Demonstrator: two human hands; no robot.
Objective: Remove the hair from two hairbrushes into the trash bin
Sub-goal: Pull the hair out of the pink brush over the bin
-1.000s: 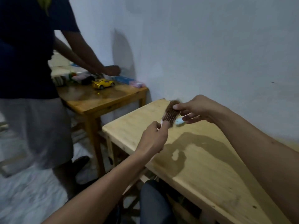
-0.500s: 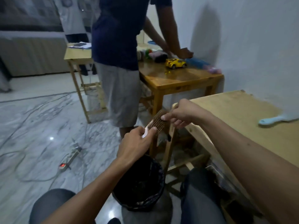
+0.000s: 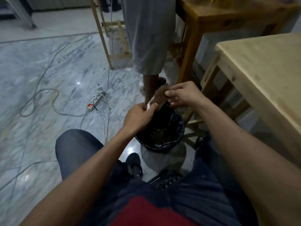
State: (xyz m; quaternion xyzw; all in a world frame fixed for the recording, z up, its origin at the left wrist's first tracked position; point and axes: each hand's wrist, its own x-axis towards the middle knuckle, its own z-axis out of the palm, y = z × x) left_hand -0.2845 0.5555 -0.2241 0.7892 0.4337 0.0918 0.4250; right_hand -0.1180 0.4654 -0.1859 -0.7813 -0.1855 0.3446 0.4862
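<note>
Head view: step in hand looks like stripping hair from the first brush, now positioned over the bin. The brown bristle-faced hairbrush with a pale handle (image 3: 158, 97) is held tilted above the far rim of the round black bag-lined trash bin (image 3: 160, 128), which sits on the marble floor between the seated person's knees.

Left hand (image 3: 138, 116) grips the pale handle, fingers curled round it, at about 7 o'clock from the brush head. Right hand (image 3: 182, 93) is at 3 o'clock from the head, thumb and forefinger pinched at the bristle face; can't tell whether hair is actually between them.

Next move, my read: pull the tuft clear, then drop it straight down at 6 o'clock into the bin. The head hangs near the rim, so strands could miss.

Both forearms reach forward and converge; the hands are close, joined only through the brush.
</note>
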